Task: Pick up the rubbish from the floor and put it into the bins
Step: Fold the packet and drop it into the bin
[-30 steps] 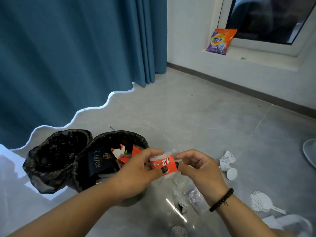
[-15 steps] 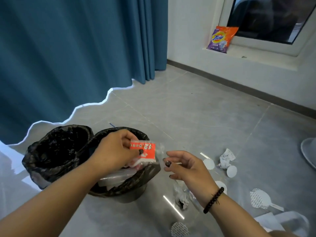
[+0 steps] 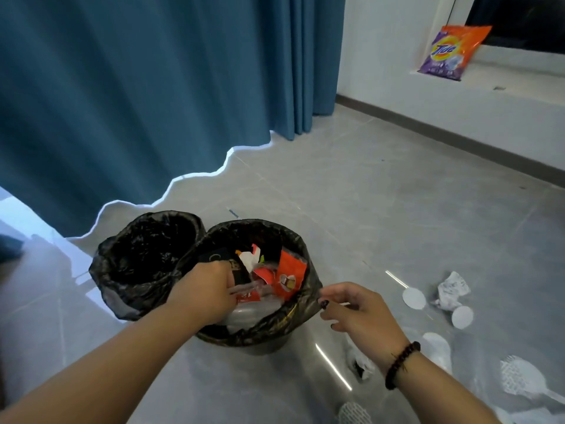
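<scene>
Black-lined bins (image 3: pixel 214 231), red wrappers (image 3: pixel 287 273), blue curtain (image 3: pixel 153 87), grey floor (image 3: pixel 367 194).

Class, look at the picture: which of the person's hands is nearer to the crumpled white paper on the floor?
The right hand. It hovers beside the fuller bin's rim, with bare floor between it and the crumpled paper. The left hand reaches into that bin, farther away.

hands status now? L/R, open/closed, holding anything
Left hand: inside the right bin, fingers hidden among the wrappers; grip cannot be told.
Right hand: open, empty, beside that bin's rim.
</scene>
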A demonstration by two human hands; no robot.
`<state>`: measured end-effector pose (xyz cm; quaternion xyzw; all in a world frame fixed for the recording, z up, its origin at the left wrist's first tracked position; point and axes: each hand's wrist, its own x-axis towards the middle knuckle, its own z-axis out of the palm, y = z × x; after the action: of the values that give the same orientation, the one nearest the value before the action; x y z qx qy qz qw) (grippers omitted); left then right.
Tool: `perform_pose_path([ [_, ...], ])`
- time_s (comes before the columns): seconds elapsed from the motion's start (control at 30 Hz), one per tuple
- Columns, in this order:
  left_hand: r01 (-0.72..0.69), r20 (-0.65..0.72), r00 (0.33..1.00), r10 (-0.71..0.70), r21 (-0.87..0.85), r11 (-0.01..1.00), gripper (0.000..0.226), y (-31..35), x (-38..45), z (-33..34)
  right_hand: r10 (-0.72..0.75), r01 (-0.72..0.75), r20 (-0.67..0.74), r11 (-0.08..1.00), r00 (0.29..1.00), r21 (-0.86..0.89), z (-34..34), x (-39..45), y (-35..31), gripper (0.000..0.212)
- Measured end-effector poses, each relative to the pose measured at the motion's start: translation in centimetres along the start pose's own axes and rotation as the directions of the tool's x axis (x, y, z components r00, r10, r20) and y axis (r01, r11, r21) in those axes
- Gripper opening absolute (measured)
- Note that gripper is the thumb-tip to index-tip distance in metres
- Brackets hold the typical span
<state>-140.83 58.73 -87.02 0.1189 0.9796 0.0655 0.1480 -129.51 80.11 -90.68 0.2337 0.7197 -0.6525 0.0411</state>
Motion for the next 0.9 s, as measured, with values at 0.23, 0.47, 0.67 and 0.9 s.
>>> perform_pose_path([
  [0.23,-0.004,0.12,0.993,-0.01,0.119,0.993,0.014,-1.6,-0.4,0.5,0.023,-0.021,0.04,0.999,0.999,-0.037,0.0,0.5,0.5,0.019],
  [0.47,-0.102,-0.049,0.994,0.101,-0.032,0.994,0.04,0.1,-0.4,-1.0,0.048,-0.049,-0.004,0.995,0.999,-0.087,-1.1,1.1,1.6,0.013],
  [0.67,-0.229,-0.008,0.973,0.231,-0.171,0.958,0.035,3.5,-0.6,-0.8,0.023,-0.061,-0.089,0.892,0.996,-0.447,-3.0,2.7,4.9,0.01],
  [0.9,-0.329,0.125,0.928,0.352,-0.171,0.929,0.033,6.6,-0.5,1.6,0.324,-0.066,0.068,0.384,0.944,-0.921,0.2,2.1,14.1,0.054],
])
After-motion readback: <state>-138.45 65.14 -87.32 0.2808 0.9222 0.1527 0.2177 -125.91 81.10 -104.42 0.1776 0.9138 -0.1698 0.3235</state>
